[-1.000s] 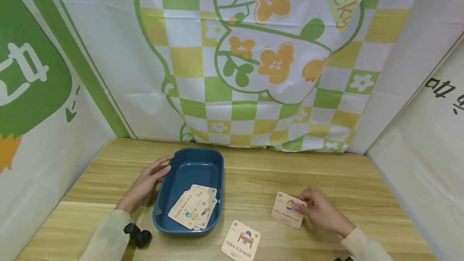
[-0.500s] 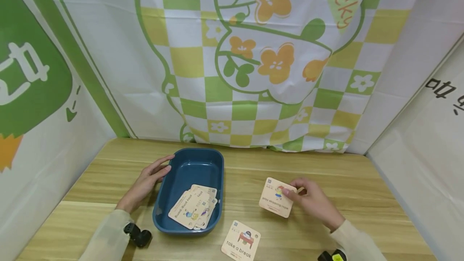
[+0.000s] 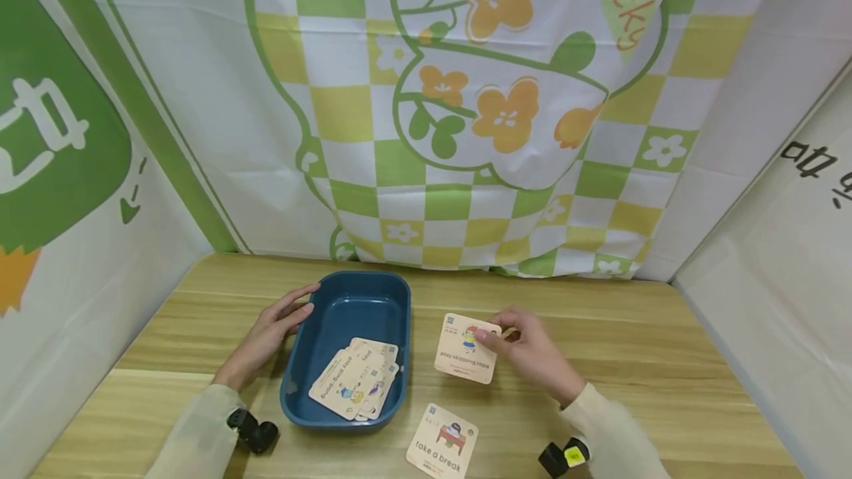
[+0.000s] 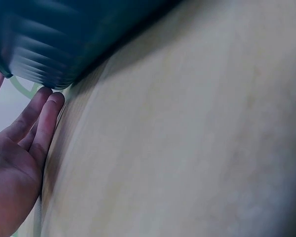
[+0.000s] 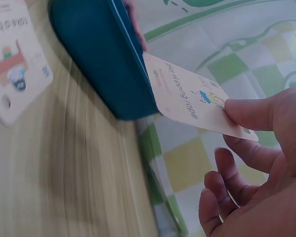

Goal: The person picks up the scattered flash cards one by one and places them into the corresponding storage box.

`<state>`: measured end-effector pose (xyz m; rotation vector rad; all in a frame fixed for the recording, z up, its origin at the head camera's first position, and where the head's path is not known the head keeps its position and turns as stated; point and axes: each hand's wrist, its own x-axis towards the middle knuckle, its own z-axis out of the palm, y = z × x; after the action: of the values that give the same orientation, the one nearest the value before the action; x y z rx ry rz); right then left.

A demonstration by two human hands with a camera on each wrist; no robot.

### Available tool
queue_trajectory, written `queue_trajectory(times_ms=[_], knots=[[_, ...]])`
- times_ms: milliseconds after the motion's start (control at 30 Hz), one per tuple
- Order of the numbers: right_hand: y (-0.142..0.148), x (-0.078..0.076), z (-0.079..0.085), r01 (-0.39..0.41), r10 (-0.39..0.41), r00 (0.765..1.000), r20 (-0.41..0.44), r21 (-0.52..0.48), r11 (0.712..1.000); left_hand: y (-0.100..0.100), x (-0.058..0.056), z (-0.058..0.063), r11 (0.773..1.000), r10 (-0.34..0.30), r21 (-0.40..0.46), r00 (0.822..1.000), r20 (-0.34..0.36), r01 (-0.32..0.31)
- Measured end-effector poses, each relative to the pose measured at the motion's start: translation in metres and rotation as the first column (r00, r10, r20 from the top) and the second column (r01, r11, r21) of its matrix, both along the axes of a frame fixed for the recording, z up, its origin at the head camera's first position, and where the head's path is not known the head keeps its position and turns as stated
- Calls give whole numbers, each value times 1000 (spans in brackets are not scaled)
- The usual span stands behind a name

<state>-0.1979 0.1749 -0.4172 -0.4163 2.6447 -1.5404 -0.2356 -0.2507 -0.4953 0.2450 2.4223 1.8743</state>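
Observation:
My right hand pinches a square "play skipping rope" card by its right edge, thumb on top. The right wrist view shows this card held above the table, its other fingers loosely curled below. A blue tray stands left of the card, with several overlapping cards inside, a "play ping-pong" one on top. At the tray's left wall my left hand rests with extended fingers; in the left wrist view its fingertips are against or close to the tray's outside.
A "take a break" card lies face up on the wooden table, right of the tray near the front. A checked, flowered cloth hangs along the back edge. White printed panels close in both sides.
My right hand has carried the "play skipping rope" card leftward and up from the table's right, closer to the tray. The left hand and tray stay put.

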Motion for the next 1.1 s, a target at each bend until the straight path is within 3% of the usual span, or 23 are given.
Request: queue_trajectory(times_ms=[300,533,1100], knots=[[-33,-4,-2,-55,55,998,14,-36,998,0,2,2,1000,11,-14,1000,7,-11],[-54,-8,-8,-42,44,999,30,-56,998,0,1,0,1000,9,-25,1000,11,-9],[-79,-7,-20,-108,116,990,85,-91,990,1,0,0,999,12,-30,1000,13,-12]])
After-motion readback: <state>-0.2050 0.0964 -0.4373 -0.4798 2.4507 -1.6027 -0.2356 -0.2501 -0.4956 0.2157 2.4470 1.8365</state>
